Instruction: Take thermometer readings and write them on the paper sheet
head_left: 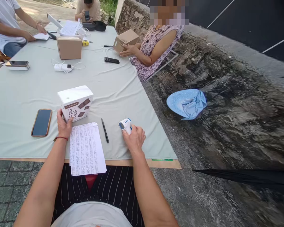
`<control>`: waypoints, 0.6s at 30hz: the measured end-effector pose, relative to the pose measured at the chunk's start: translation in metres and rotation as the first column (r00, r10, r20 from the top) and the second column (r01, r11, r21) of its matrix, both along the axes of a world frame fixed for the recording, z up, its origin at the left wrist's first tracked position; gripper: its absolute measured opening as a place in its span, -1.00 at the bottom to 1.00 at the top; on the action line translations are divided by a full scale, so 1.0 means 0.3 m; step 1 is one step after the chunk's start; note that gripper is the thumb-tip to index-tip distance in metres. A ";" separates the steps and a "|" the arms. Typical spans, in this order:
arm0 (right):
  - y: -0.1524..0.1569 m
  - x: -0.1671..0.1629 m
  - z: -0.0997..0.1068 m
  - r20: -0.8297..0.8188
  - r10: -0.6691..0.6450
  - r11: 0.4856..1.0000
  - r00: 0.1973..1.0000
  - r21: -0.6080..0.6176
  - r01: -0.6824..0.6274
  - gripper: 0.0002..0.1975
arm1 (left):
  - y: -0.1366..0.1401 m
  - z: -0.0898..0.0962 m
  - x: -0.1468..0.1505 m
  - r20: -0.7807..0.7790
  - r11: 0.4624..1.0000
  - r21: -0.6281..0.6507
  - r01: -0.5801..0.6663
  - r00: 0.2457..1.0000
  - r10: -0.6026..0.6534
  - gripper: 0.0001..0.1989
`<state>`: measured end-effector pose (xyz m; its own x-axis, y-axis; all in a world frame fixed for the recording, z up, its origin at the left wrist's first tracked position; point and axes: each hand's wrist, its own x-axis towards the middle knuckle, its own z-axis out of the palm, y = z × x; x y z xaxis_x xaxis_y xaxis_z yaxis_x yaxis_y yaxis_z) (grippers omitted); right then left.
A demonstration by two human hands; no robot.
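Note:
My left hand (64, 123) grips the lower left corner of a white meal box (76, 102) with brown bars printed on its front. The box stands on the pale tablecloth, its top face turned up. In my right hand (135, 137) is a white and blue infrared thermometer (125, 125), its small screen end pointing left. Between my hands lie a stack of printed sheets (86, 149), partly over the table's front edge, and a black pen (105, 130). Left of my left hand rests a phone in a brown case (41, 122).
Farther back are a cardboard box (69, 48), a white device with a cable (62, 67), a dark phone (112, 60) and a stacked phone (17, 64). A person at right holds another carton (126, 41). Two others sit beyond. A blue hat (186, 103) lies right of the table.

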<state>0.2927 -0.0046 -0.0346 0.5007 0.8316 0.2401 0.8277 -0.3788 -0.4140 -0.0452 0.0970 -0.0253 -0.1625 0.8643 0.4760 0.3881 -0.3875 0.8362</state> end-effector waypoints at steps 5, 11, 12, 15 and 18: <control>0.045 -0.143 0.001 -0.100 0.321 0.934 0.942 0.197 -0.297 -0.71 | -0.002 0.000 0.000 -0.095 0.980 0.060 -0.188 0.977 0.193 -0.43; 0.125 -0.277 0.021 -0.192 0.326 0.941 0.926 -0.027 -0.337 -0.61 | -0.077 0.037 0.040 -0.359 0.920 0.388 -0.055 0.910 0.206 -0.85; 0.132 -0.276 0.023 -0.204 0.322 0.941 0.925 -0.035 -0.335 -0.59 | -0.091 0.042 0.053 -0.438 0.931 0.360 0.066 0.893 0.106 -0.91; 0.137 -0.244 0.017 -0.353 0.327 0.943 0.876 0.056 -0.330 -0.56 | -0.119 0.051 0.091 -0.634 0.912 0.159 0.377 0.747 -0.198 -0.89; 0.117 -0.213 -0.006 -0.627 0.355 0.935 0.694 0.237 -0.263 -0.60 | -0.127 0.058 0.113 -0.731 0.862 -0.039 0.505 0.574 -0.369 -0.80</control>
